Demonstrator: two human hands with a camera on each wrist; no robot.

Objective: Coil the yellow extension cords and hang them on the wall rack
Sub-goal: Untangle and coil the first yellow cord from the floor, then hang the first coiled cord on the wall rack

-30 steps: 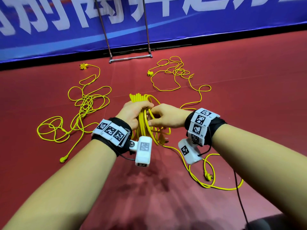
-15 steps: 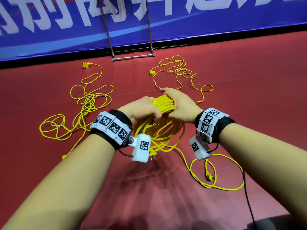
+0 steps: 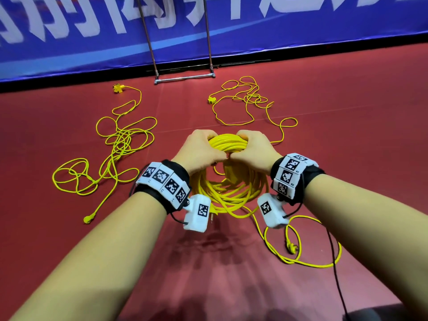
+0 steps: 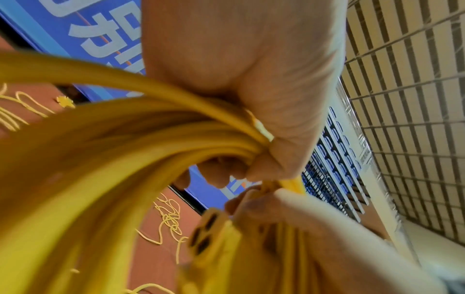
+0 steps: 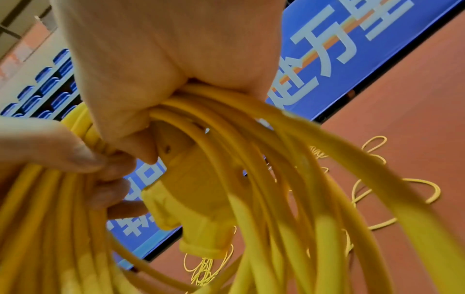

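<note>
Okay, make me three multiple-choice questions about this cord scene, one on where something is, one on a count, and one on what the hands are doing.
1. Where does the metal rack stand?
A. Against the blue banner, beyond the cords
B. Beside the person's right elbow
C. On top of the coil

2. How many loose yellow cords lie uncoiled on the red floor, apart from the held coil?
A. None
B. Two
C. Five

3. What are the hands doing?
A. Both hang free
B. Only the left grips
C. Both grip the top of the coiled cord

Answers: 1 A, its base bar sits at the foot of the banner. 2 B, the left loose cord and the right loose cord each sprawl separately. 3 C, the left hand and right hand curl round the bundle side by side.
</note>
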